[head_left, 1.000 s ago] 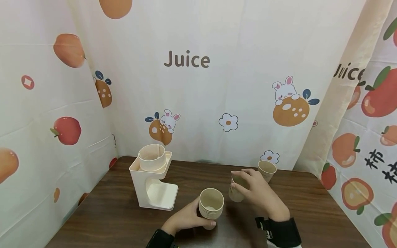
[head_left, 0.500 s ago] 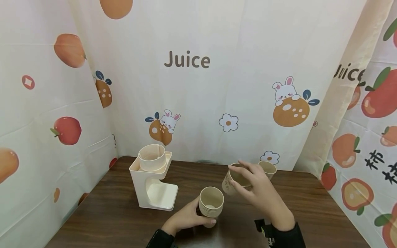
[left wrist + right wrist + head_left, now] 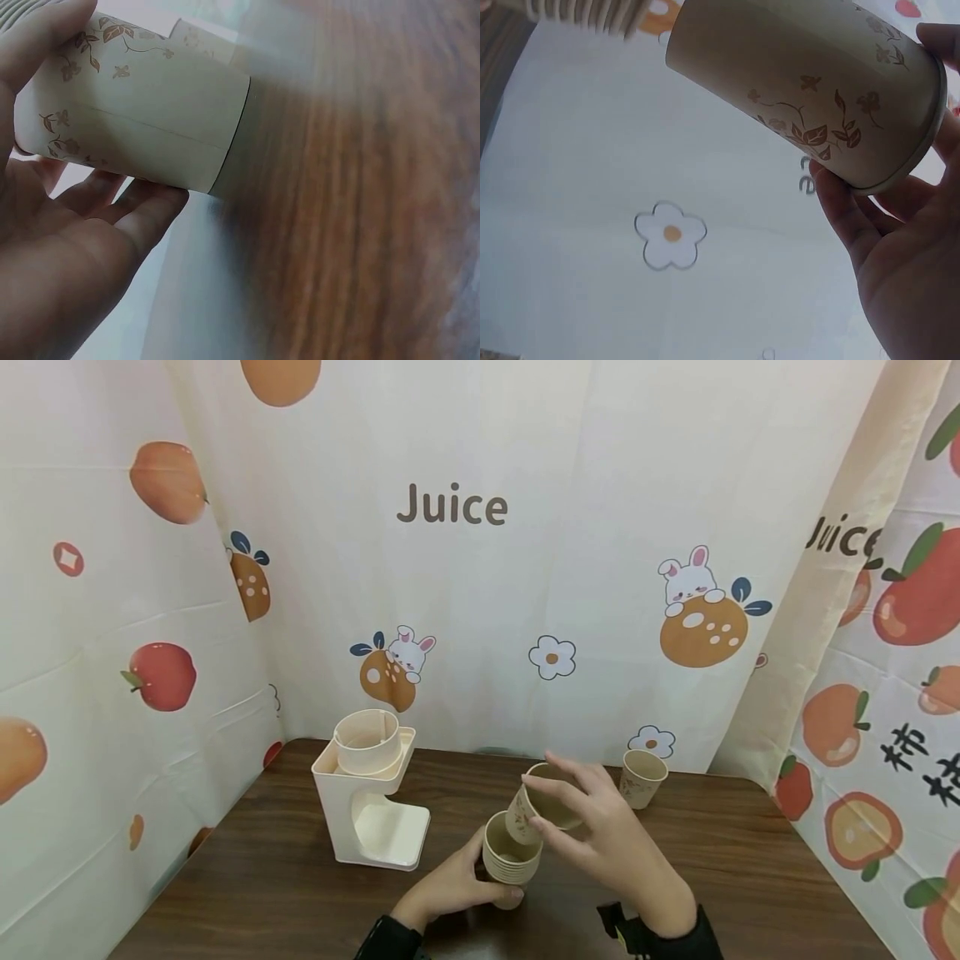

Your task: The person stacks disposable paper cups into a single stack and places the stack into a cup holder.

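My left hand (image 3: 462, 881) grips a stack of nested beige paper cups (image 3: 510, 866) near the middle front of the table. In the left wrist view the lowest cup (image 3: 142, 105) shows a brown leaf-and-flower print, with fingers beneath it and the thumb on top. My right hand (image 3: 600, 827) holds a single paper cup (image 3: 810, 90) near its rim, fingers and thumb on opposite sides. That cup is tilted, and its base overlaps the stack's mouth in the head view. Ribbed rims of the stack (image 3: 592, 15) show at the right wrist view's top left.
One more paper cup (image 3: 642, 779) stands upright at the back right. To the left is a cream-coloured stand (image 3: 341, 806) with a round container (image 3: 367, 743) on top. A fruit-print curtain surrounds the dark wooden table (image 3: 262, 893).
My right hand has lifted the single cup off the table and carried it left, tilting it over the stack. The left hand and its stack have stayed nearly still.
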Demonstrator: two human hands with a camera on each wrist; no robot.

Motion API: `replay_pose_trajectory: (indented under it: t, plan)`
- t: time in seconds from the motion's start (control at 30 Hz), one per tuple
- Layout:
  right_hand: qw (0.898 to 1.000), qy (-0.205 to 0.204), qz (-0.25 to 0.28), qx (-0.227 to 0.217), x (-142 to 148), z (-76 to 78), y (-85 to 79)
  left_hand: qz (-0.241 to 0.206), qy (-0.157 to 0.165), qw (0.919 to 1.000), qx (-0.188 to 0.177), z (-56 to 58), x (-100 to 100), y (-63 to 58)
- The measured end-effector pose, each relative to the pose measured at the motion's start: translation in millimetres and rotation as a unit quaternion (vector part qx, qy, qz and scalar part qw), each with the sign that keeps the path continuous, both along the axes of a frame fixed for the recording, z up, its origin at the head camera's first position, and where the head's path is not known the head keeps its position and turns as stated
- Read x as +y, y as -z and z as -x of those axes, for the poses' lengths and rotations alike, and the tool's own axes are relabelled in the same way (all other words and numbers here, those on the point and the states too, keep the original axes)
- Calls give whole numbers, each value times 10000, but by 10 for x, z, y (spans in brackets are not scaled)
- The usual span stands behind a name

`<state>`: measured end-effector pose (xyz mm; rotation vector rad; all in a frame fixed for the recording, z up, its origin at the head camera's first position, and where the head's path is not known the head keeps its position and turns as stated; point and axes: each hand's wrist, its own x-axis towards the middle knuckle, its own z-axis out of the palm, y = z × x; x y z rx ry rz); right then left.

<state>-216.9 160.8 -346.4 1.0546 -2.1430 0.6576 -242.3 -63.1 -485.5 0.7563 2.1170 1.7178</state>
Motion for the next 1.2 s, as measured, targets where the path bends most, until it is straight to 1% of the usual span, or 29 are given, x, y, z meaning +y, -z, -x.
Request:
replay_pose_trajectory:
  t: [0.1, 0.27, 0.37, 0.5, 0.73, 0.87, 1.07, 1.2]
  plan:
    - [9999, -97, -75, -30, -73, -8, 32, 4, 45, 10000, 15, -1, -2, -5]
    - [9992, -321, -202, -87, -188, 7, 113, -133, 293, 9994, -91, -3, -8, -2]
    - [9987, -310, -338, -242, -225, 24, 179, -194, 395, 9989, -137, -7, -11, 2]
    - [9971, -191, -498, -546, -230, 58, 257, -166, 368, 9991, -113, -13, -9, 4]
    - [9901, -36, -775, -1173, -230, 109, 342, -119, 363, 9993, -59, 0, -4, 25]
    - [9872, 43, -863, -1340, -245, 127, 389, -120, 347, 9993, -63, 6, -5, 36]
    - [9828, -73, -981, -1565, -251, 147, 461, -119, 322, 9993, -133, 2, 1, 24]
    - [9779, -167, -1038, -1806, -247, 147, 477, -99, 332, 9994, -94, -2, 3, 19]
